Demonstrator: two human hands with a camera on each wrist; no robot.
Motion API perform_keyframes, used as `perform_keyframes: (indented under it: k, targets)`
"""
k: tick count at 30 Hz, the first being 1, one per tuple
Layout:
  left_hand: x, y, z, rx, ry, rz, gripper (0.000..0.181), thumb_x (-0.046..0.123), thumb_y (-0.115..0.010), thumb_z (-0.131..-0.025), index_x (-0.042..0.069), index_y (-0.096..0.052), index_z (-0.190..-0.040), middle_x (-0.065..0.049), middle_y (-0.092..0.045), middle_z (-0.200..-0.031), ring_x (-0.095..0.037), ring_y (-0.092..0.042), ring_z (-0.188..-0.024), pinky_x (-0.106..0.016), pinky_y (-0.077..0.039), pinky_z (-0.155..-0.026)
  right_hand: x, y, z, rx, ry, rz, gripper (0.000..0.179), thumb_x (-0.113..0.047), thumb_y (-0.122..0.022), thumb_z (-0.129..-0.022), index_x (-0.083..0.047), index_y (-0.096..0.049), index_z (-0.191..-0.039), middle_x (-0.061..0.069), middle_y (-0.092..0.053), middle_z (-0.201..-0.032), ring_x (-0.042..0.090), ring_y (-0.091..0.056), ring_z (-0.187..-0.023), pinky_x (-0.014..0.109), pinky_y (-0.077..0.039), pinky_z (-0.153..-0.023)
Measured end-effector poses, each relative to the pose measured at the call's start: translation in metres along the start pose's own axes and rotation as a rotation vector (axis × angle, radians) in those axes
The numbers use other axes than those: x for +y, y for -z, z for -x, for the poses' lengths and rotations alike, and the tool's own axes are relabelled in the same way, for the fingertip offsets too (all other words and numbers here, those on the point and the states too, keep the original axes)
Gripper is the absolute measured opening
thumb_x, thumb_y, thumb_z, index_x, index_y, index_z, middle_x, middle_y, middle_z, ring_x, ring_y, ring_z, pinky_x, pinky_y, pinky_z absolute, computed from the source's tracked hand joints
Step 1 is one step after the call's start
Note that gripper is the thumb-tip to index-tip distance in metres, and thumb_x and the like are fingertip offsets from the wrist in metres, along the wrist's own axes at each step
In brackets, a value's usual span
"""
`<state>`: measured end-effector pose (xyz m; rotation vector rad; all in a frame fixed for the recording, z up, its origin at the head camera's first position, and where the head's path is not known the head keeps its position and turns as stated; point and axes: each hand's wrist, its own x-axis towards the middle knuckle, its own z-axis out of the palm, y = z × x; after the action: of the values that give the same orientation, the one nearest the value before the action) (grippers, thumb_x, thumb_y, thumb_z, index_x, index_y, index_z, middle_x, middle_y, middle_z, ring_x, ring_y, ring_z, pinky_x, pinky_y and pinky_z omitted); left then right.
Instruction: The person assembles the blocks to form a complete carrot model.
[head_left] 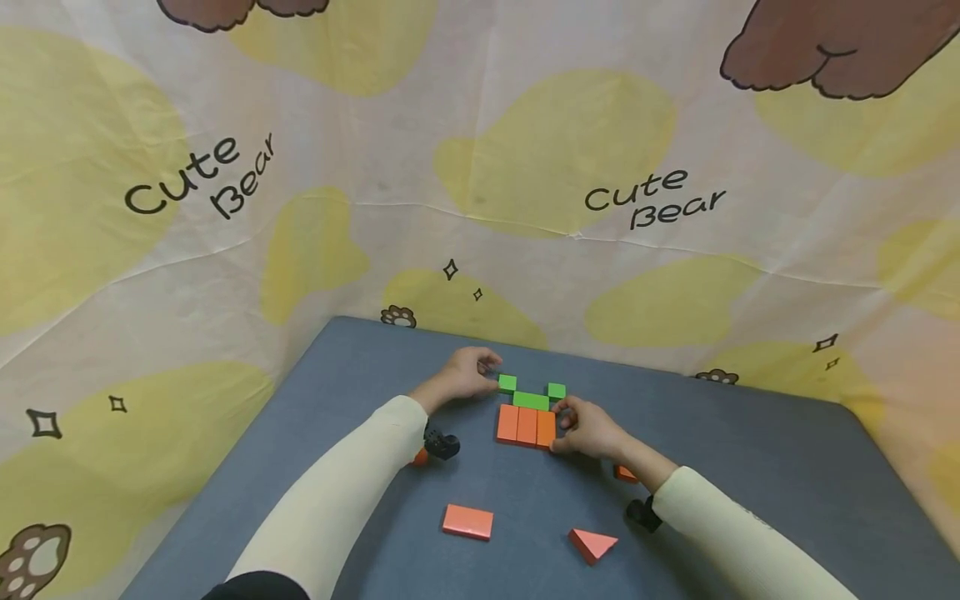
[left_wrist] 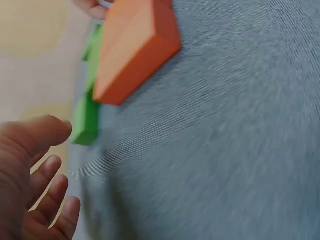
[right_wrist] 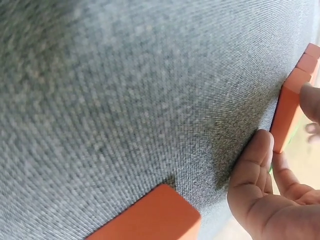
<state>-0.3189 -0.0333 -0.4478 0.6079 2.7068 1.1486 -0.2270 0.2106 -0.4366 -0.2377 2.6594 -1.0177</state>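
Three orange rectangular blocks (head_left: 527, 426) lie side by side, with a flat green block (head_left: 531, 401) along their far edge. A green cube stands at each side of it, the left cube (head_left: 507, 383) and the right cube (head_left: 557, 392). My left hand (head_left: 471, 372), fingers loosely bent, has its thumb beside the left cube and holds nothing; contact cannot be made out. My right hand (head_left: 588, 429) has thumb and fingers at the rightmost orange block (right_wrist: 286, 117), gripping it at its outer side. Part of that hand runs out of the right wrist view.
Nearer on the blue-grey table (head_left: 360, 367) lie a salmon rectangular block (head_left: 468, 522) and a salmon triangular block (head_left: 592, 545). Another orange block (head_left: 625, 474) is partly under the right wrist, and an orange piece (head_left: 421, 457) shows beside the left sleeve. A printed curtain (head_left: 525, 150) hangs behind.
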Motion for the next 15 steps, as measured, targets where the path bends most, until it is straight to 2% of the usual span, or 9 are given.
perform_keyframes:
  k: [3,6,12,15]
  targets:
    - [0.004,0.015,0.01,0.004,-0.023,0.017,0.039,0.016,-0.075,-0.082,0.01,-0.065,-0.119,-0.008,-0.064,-0.117,-0.026,-0.061,-0.107,-0.039,-0.05,-0.092,0.0,0.0,0.0,-0.004,-0.002,0.001,0.05,-0.01,-0.082,-0.074,-0.004,-0.055,-0.115,0.01,-0.055,-0.09,0.019,-0.049,-0.077,0.029,-0.039,-0.063]
    - [0.006,0.03,0.025,-0.006,-0.066,-0.012,0.039,0.019,-0.074,-0.084,0.009,-0.064,-0.121,-0.009,-0.064,-0.119,-0.029,-0.061,-0.11,-0.04,-0.049,-0.093,0.0,0.0,0.0,-0.006,0.005,0.0,0.05,-0.011,-0.082,-0.074,-0.004,-0.055,-0.115,0.01,-0.055,-0.09,0.018,-0.049,-0.077,0.029,-0.04,-0.063]
    - [0.006,0.054,0.066,-0.036,-0.143,-0.114,0.035,0.023,-0.073,-0.085,0.012,-0.066,-0.118,-0.006,-0.064,-0.119,-0.03,-0.06,-0.109,-0.042,-0.05,-0.091,0.004,0.001,0.0,-0.011,0.033,-0.002,0.05,-0.013,-0.081,-0.074,-0.003,-0.055,-0.116,0.011,-0.056,-0.09,0.017,-0.048,-0.074,0.028,-0.04,-0.062]
    - [0.002,0.061,0.089,-0.05,-0.151,-0.146,0.034,0.026,-0.073,-0.085,0.014,-0.067,-0.116,-0.005,-0.064,-0.117,-0.026,-0.061,-0.105,-0.04,-0.05,-0.088,0.005,0.001,0.0,-0.018,0.046,-0.017,0.051,-0.012,-0.08,-0.075,-0.002,-0.054,-0.117,0.012,-0.056,-0.09,0.017,-0.048,-0.073,0.029,-0.04,-0.062]
